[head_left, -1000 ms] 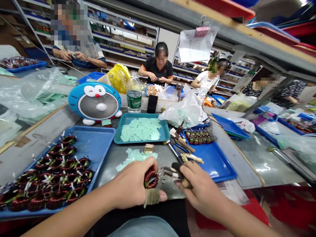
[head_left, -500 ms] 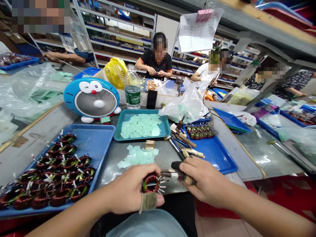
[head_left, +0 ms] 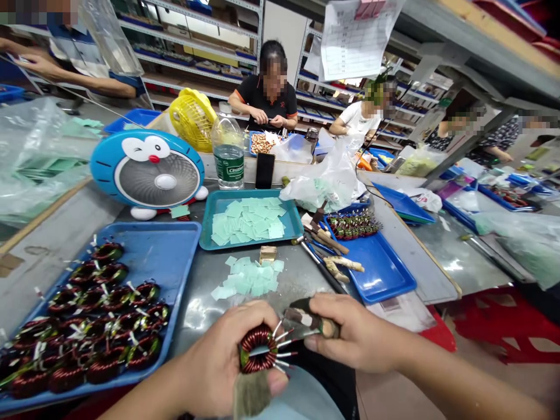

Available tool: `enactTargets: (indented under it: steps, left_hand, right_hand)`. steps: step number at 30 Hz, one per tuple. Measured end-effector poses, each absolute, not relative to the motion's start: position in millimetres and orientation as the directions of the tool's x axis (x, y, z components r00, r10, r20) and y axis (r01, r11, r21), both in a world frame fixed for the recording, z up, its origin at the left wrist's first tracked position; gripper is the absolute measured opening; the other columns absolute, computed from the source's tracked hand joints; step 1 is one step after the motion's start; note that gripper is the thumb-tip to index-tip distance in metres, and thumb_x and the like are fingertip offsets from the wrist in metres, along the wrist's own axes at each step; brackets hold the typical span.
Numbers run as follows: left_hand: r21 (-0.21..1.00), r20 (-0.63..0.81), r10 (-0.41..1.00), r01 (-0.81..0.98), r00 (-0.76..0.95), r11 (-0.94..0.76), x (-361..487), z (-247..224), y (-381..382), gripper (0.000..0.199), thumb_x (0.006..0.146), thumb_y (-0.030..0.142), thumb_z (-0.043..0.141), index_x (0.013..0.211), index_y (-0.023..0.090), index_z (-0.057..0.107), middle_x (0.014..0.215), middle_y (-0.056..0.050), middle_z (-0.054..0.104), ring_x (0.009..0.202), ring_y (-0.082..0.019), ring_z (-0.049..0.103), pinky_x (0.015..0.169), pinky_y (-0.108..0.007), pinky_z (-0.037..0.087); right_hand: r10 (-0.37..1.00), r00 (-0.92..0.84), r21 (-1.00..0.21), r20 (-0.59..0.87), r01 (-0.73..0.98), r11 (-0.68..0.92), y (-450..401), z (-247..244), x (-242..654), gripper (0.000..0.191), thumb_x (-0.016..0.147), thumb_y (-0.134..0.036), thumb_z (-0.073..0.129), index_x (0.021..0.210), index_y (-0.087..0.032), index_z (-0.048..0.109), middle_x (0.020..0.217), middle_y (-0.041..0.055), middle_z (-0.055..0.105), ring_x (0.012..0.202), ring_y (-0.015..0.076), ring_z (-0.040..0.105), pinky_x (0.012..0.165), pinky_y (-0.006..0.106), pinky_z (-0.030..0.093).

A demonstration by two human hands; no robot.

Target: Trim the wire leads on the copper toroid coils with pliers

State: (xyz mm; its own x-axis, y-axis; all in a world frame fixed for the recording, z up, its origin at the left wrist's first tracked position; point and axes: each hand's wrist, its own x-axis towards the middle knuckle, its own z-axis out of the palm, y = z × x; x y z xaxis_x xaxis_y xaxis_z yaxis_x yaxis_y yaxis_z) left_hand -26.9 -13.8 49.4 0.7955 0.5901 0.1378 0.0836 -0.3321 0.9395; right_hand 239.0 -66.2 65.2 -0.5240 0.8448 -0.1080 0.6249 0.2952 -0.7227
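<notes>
At bench [head_left: 297, 280] | left hand [head_left: 219, 356]: copper coil [head_left: 258, 349] | right hand [head_left: 354, 326]: tool [head_left: 308, 322] | Cestbon bottle [head_left: 228, 157]

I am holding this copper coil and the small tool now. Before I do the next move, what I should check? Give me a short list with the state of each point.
1. Left hand on the copper toroid coil: ok, the coil sits between thumb and fingers.
2. Cloth wrap on a left finger: ok, in place.
3. Right hand on the small hand tool: ok, closed around the handle.
4. Wire leads clear of the tool: cannot tell, they are very close.
5. Condition of the lead ends: cannot tell, too small.
6. Blue tray of coils: ok, beside the left hand.
</notes>
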Motion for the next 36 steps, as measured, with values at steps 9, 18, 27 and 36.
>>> enactTargets:
  steps: [9, 18, 27, 36]
  left_hand:
    - [0.975, 0.02, 0.625, -0.152, 0.78, 0.159, -35.4, 27.9, -15.3, 0.06, 0.07, 0.061, 0.087, 0.093, 0.021, 0.048, 0.077, 0.003, 0.057, 0.064, -0.011, 0.045, 0.057, -0.022, 0.035]
    - [0.911, -0.065, 0.596, -0.195, 0.8, 0.362, -27.1, 31.8, -33.4, 0.076, 0.057, 0.071, 0.09, 0.094, 0.021, 0.046, 0.08, 0.001, 0.064, 0.065, -0.01, 0.051, 0.059, -0.021, 0.038]
    - [0.914, 0.016, 0.552, -0.236, 0.833, 0.331, -17.6, 26.8, -41.6, 0.061, 0.076, 0.066, 0.08, 0.099, 0.022, 0.045, 0.08, 0.001, 0.062, 0.07, -0.014, 0.057, 0.062, -0.024, 0.039]
    - [0.954, -0.108, 0.487, -0.047, 0.867, 0.296, -21.7, 29.3, -47.9, 0.047, 0.073, 0.043, 0.083, 0.095, 0.022, 0.047, 0.077, 0.007, 0.047, 0.064, -0.009, 0.037, 0.058, -0.021, 0.033]
  right_hand:
    - [0.844, -0.464, -0.35, 0.27, 0.769, 0.535, -62.0, 32.6, 222.2, 0.022, 0.087, -0.01, 0.057, 0.107, -0.02, 0.06, 0.109, 0.0103, 0.063, 0.094, 0.0253, 0.055, 0.078, 0.038, 0.046]
    - [0.743, -0.538, -0.139, 0.398, 0.765, 0.629, -56.7, 29.2, 224.7, 0.03, 0.084, -0.008, 0.057, 0.112, -0.018, 0.062, 0.116, 0.0139, 0.06, 0.101, 0.0298, 0.053, 0.082, 0.045, 0.049]
    - [0.678, -0.528, -0.03, 0.512, 0.778, 0.628, -61.2, 19.1, 233.0, 0.041, 0.086, -0.007, 0.058, 0.125, -0.02, 0.062, 0.115, 0.0137, 0.062, 0.109, 0.0324, 0.056, 0.092, 0.054, 0.048]
    - [0.606, -0.749, 0.084, 0.27, 0.645, 0.76, -56.9, 75.9, 251.0, 0.024, 0.1, -0.02, 0.051, 0.111, -0.028, 0.07, 0.096, 0.0068, 0.066, 0.088, 0.0241, 0.056, 0.079, 0.04, 0.043]
